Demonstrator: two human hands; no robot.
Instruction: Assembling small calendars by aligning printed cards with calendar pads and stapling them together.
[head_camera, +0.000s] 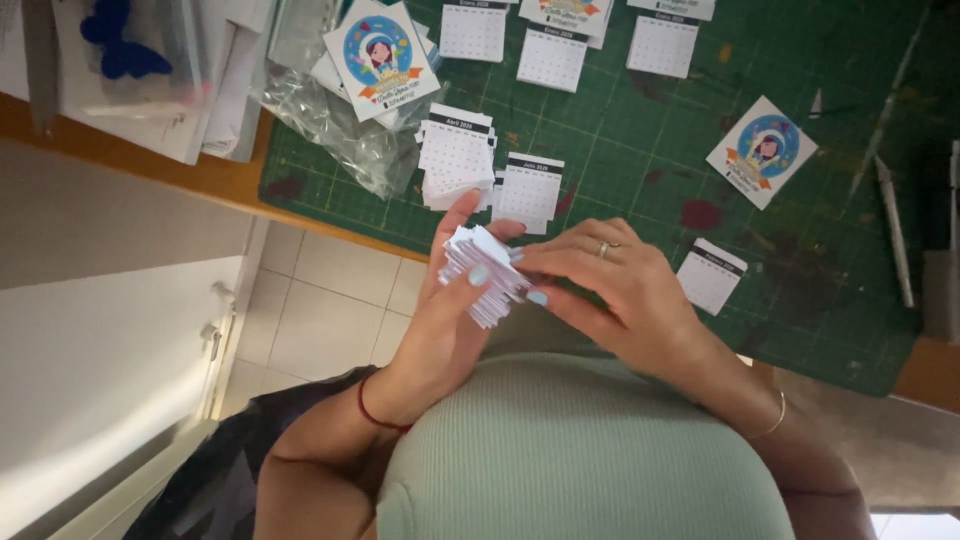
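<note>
Left hand (440, 320) cups a thick stack of small calendar sheets (482, 272), fingers closed round its edges. Right hand (620, 290) pinches the stack's near side, thumb and fingertips on the paper. Just beyond the grip: more calendar pads (455, 155) on a green cutting mat (620, 150); illustrated card (760, 150) farther right.

Your mat (640, 150) is dark green with a pale grid and dark red blotches. Your stack (483, 272) is white, edges faintly lilac. Calendar sheets (530, 190) are white with black header bands. Cards (762, 150) are white with a blue circle and orange ribbon. Your nails are light blue, your wrist cord (375, 412) red, your top (580, 460) pale green ribbed.
</note>
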